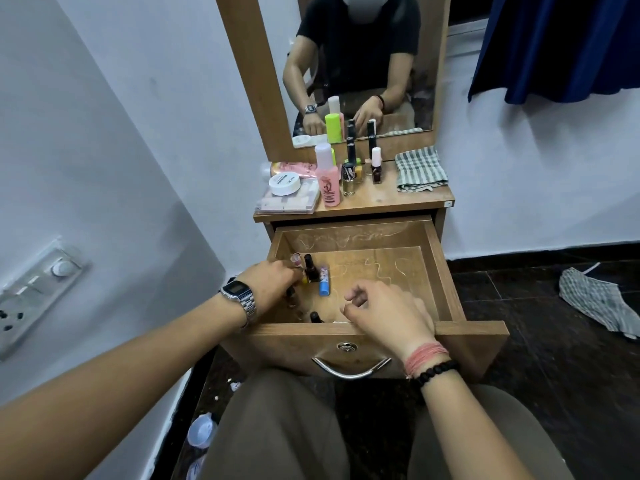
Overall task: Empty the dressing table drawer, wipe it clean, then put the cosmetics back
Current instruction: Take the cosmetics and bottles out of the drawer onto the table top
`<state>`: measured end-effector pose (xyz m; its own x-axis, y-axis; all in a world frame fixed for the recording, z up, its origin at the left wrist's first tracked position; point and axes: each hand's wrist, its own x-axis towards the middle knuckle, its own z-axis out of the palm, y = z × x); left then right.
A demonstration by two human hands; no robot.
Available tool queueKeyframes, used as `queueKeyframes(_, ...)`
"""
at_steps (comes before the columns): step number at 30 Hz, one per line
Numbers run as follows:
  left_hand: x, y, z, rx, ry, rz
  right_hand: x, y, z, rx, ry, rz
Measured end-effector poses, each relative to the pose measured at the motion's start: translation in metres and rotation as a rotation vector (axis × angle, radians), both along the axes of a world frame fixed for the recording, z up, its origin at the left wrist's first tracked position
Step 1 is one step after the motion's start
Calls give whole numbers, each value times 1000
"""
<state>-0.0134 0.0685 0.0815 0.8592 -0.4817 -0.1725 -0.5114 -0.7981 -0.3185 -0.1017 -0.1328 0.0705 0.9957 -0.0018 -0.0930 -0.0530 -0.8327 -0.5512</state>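
L grip (277, 282): I see it in drawer (440, 265), left side, fingers curled on small bottles; which one, can't tell.
R grip (384, 313): loosely curled, grasping nothing, over drawer front.
Blue tube (324, 281): on drawer floor btwn both grips, untouched.
Surface (391, 195): pink bottle (330, 181), folded cloth (420, 169).

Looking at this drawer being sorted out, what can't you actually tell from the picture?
- Head view: what the left hand holds; its curled fingers cover the small items by the drawer wall.
- The bottle at the drawer's near side: only its dark cap clears the front panel.
- Whether the right hand pinches anything: fingertips too small to tell.
- Label text on the pink bottle: too small to read.
- The white container on the floor: partly hidden by the left arm.
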Motion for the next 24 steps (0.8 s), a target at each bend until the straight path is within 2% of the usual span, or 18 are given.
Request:
queueKeyframes(5,-4,-4,22,-54,-9,4,1,0,-2,3,0,-5)
queueKeyframes(12,4,-68,100,-336,-389,-303,3,1,-3,16,-8,-7)
queueKeyframes(17,49,-124,134,-269,-477,-282,2,-1,-4,30,-6,4)
queueKeyframes(24,87,-158,125,-174,-453,-204,4,-1,-6,23,-16,20)
